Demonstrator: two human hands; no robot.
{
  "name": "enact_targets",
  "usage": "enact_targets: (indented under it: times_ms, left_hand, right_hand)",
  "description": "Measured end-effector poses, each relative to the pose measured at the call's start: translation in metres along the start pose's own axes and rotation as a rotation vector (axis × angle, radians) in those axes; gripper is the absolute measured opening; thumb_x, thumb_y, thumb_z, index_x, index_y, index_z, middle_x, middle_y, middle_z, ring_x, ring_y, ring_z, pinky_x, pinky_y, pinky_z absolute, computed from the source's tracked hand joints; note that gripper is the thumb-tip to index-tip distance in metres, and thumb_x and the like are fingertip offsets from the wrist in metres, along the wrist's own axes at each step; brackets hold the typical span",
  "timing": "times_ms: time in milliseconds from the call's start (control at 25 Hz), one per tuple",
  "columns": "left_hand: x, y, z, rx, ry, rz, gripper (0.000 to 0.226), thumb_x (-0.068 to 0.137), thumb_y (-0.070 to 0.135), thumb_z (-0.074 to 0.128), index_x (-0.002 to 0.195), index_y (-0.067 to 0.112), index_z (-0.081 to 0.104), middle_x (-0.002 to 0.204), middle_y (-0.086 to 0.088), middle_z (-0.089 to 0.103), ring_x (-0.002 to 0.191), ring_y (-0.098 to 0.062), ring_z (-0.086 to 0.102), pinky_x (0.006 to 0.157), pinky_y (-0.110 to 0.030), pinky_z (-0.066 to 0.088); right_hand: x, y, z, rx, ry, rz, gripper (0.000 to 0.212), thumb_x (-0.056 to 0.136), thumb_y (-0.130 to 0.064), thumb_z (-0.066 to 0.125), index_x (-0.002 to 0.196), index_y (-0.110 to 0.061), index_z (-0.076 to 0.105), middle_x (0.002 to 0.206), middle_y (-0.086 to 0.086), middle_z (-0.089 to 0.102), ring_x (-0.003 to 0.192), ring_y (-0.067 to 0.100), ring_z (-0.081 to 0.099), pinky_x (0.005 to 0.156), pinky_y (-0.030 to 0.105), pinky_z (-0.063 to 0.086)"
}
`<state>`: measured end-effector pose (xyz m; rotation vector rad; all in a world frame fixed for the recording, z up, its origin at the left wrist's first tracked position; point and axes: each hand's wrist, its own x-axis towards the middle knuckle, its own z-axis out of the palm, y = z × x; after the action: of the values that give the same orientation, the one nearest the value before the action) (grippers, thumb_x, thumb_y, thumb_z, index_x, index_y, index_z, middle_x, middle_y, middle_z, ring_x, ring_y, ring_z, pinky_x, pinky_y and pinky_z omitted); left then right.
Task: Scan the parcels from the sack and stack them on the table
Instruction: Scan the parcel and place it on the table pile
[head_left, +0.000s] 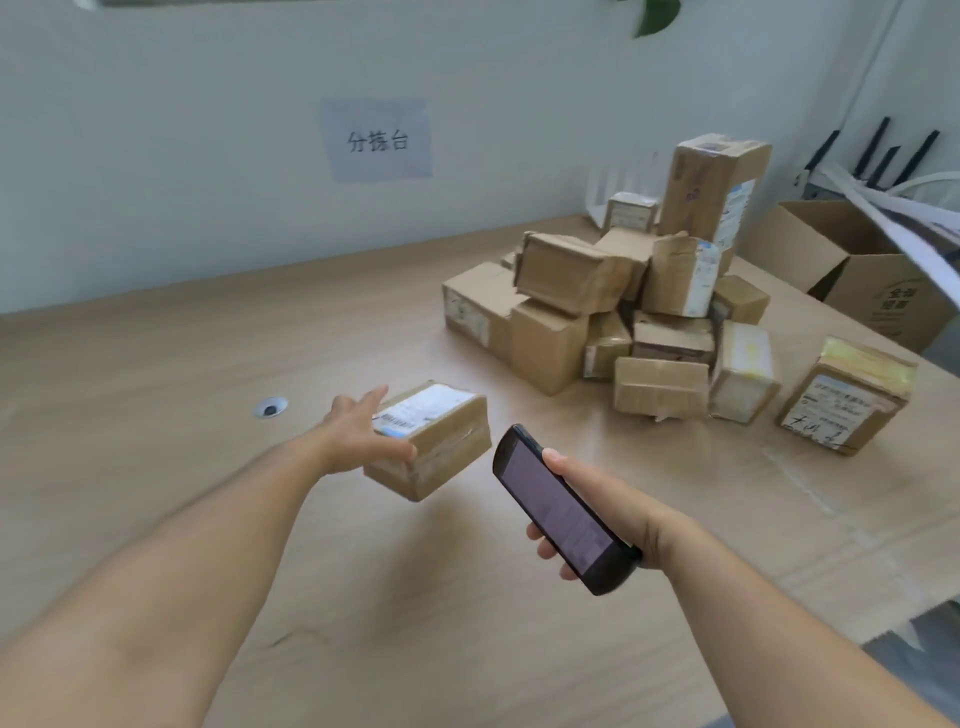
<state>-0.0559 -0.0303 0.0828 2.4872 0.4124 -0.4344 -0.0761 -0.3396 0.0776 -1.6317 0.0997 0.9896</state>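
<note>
My left hand (358, 436) grips the near left end of a small brown cardboard parcel (441, 447) with a white label on top, thumb on the front face and fingers behind it. The parcel hangs tilted just above the wooden table (156, 395). My right hand (597, 514) holds a black handheld scanner (558, 506), its dark screen facing up, a little to the right of the parcel. A pile of several brown parcels (613, 312) lies on the table at the back right. The sack is out of view.
A lone parcel with yellow tape (847, 400) lies at the right of the pile. An open cardboard box (857, 270) stands at the far right. A round cable hole (270, 407) sits in the tabletop left of my hand. A paper sign (376, 140) hangs on the wall.
</note>
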Motion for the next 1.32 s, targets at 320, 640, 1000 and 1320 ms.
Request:
enact_targets:
  times_ms: [320, 640, 1000, 1320]
  left_hand:
    - [-0.038, -0.114, 0.038, 0.56, 0.106, -0.023, 0.123, 0.066, 0.056, 0.074, 0.152, 0.02, -0.007, 0.139, -0.006, 0.022, 0.133, -0.025, 0.023, 0.104, -0.034, 0.037]
    - [-0.024, -0.127, 0.038, -0.342, -0.015, -0.434, 0.085, 0.082, 0.073, 0.046, 0.148, 0.021, 0.033, 0.153, -0.007, 0.025, 0.136, -0.034, 0.033, 0.092, -0.046, 0.046]
    - [-0.009, -0.076, 0.068, -0.205, 0.097, -0.162, 0.078, 0.059, 0.039, 0.085, 0.118, 0.011, 0.043, 0.117, -0.005, 0.051, 0.102, -0.025, 0.054, 0.073, -0.033, 0.047]
    - [-0.032, -0.038, 0.067, 0.074, -0.284, 0.047, 0.044, 0.073, 0.039, 0.076, 0.096, 0.026, 0.041, 0.113, -0.001, 0.049, 0.1, -0.02, 0.05, 0.079, -0.033, 0.042]
  right_hand:
    - [0.019, 0.008, 0.089, -0.049, -0.114, 0.0, 0.054, 0.097, -0.06, 0.044, 0.12, -0.013, 0.06, 0.097, 0.016, 0.069, 0.083, 0.029, 0.066, 0.074, 0.045, 0.054]
    - [0.021, 0.016, 0.109, -0.044, -0.095, 0.014, 0.055, 0.098, -0.058, 0.045, 0.119, -0.011, 0.061, 0.098, 0.017, 0.069, 0.082, 0.028, 0.066, 0.073, 0.044, 0.054]
    - [0.013, 0.048, 0.114, 0.031, -0.044, 0.064, 0.058, 0.096, -0.06, 0.045, 0.12, -0.01, 0.062, 0.098, 0.017, 0.069, 0.082, 0.027, 0.067, 0.07, 0.041, 0.056]
    - [-0.017, 0.066, 0.08, 0.019, -0.046, 0.098, 0.063, 0.093, -0.062, 0.047, 0.119, -0.008, 0.063, 0.098, 0.016, 0.069, 0.083, 0.026, 0.067, 0.068, 0.04, 0.057]
